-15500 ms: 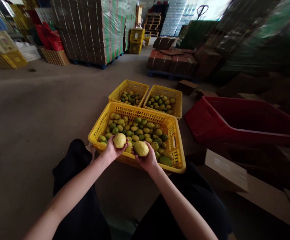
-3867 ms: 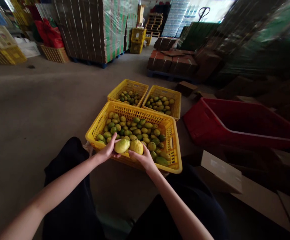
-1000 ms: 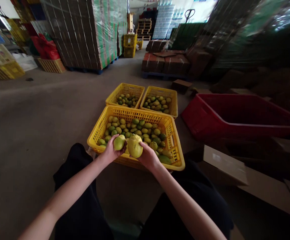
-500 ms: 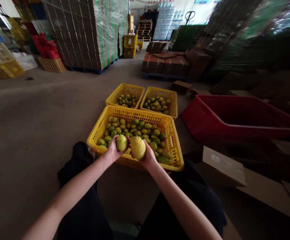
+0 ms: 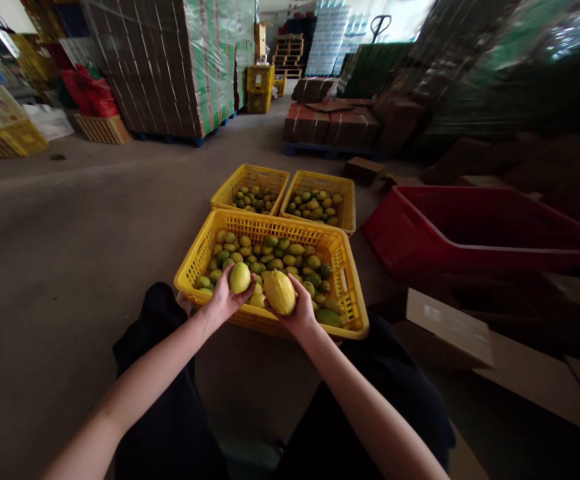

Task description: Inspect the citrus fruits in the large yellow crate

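Observation:
Over the near side of a large yellow plastic crate, both my hands hold fruit. My left hand has its fingers around a smaller yellow-green lemon. In my right hand lies a bigger, bumpy yellow lemon, gripped from its right side. A small gap separates the two fruits. Below them in the crate lie many loose lemons, some yellow and some green. The undersides of both held fruits are hidden by my fingers and palms.
Two more yellow crates, the left one and the right one, stand behind the near crate with similar fruit. A red tub is on the right, by an open cardboard box. Wrapped pallet stacks stand farther back.
My hands have moved slightly apart. The larger lemon has turned in my right hand, its long side now facing me, and the smaller one has shifted a little up and left.

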The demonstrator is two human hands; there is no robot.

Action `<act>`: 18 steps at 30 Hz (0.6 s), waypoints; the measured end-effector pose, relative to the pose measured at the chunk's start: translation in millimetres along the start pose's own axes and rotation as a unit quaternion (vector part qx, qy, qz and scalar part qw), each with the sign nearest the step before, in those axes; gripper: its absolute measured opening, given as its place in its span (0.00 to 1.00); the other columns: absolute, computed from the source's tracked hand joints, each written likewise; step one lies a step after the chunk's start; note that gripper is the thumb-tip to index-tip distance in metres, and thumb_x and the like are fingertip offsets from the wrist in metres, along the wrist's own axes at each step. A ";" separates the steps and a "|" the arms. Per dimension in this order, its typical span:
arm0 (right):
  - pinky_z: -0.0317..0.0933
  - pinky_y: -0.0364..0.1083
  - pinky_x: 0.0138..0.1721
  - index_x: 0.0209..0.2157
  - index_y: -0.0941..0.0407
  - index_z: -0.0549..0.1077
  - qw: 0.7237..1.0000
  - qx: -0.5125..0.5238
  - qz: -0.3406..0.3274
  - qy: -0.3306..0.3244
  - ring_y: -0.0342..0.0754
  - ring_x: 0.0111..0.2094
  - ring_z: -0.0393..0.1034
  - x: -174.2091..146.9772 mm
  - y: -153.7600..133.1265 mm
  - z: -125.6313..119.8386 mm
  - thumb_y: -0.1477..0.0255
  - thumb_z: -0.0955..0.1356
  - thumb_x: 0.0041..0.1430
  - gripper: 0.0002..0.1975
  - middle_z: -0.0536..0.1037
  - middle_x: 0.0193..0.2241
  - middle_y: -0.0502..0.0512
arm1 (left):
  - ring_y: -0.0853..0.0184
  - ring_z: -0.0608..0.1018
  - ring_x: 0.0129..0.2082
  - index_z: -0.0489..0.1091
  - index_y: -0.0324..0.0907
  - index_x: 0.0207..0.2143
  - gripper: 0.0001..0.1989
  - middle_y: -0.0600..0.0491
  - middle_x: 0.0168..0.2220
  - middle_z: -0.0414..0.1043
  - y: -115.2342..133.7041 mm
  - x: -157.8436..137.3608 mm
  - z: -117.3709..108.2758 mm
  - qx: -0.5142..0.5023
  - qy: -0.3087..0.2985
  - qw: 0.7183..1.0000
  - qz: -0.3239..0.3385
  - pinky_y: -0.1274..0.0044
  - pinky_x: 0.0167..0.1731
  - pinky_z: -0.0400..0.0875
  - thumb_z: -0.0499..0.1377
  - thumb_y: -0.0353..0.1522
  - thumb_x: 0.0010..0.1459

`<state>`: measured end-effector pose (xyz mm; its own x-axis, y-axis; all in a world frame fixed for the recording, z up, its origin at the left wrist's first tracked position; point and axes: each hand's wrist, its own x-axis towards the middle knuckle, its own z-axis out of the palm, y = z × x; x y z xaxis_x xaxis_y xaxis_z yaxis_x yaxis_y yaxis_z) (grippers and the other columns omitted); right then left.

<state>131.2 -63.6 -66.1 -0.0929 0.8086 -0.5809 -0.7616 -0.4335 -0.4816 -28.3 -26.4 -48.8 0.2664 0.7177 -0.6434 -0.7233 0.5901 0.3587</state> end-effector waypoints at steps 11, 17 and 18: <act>0.70 0.47 0.22 0.30 0.54 0.72 0.998 -0.007 -0.024 0.059 0.49 0.19 0.73 1.7 0.3 7.9 0.63 0.61 0.66 0.15 0.77 0.19 0.51 | 0.68 0.78 0.20 0.73 0.36 0.44 0.14 0.52 0.25 0.76 0.5 1.2 -1.0 0.036 0.027 0.999 0.030 0.79 0.20 0.75 0.50 0.33 0.67; 0.64 0.44 0.15 0.30 0.56 0.72 0.999 -0.019 0.027 0.023 0.49 0.17 0.72 -9.4 -3.6 12.3 0.59 0.59 0.68 0.20 0.76 0.17 0.52 | 0.63 0.81 0.28 0.73 0.35 0.41 0.14 0.48 0.27 0.77 0.7 -1.1 2.7 0.048 0.005 0.999 0.010 0.74 0.28 0.80 0.51 0.33 0.66; 0.65 0.44 0.15 0.30 0.56 0.73 0.999 -0.018 0.027 0.022 0.49 0.17 0.73 -9.7 -3.7 11.7 0.59 0.59 0.68 0.20 0.77 0.17 0.53 | 0.63 0.82 0.29 0.73 0.36 0.39 0.12 0.48 0.28 0.77 -0.3 -0.6 3.8 0.048 0.001 0.999 0.014 0.74 0.29 0.80 0.52 0.33 0.65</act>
<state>127.4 -65.2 -51.0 -0.1050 0.7660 -0.6342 -0.7327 -0.4908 -0.4715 -25.8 -25.6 -45.9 0.2459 0.7330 -0.6342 -0.6662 0.6031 0.4387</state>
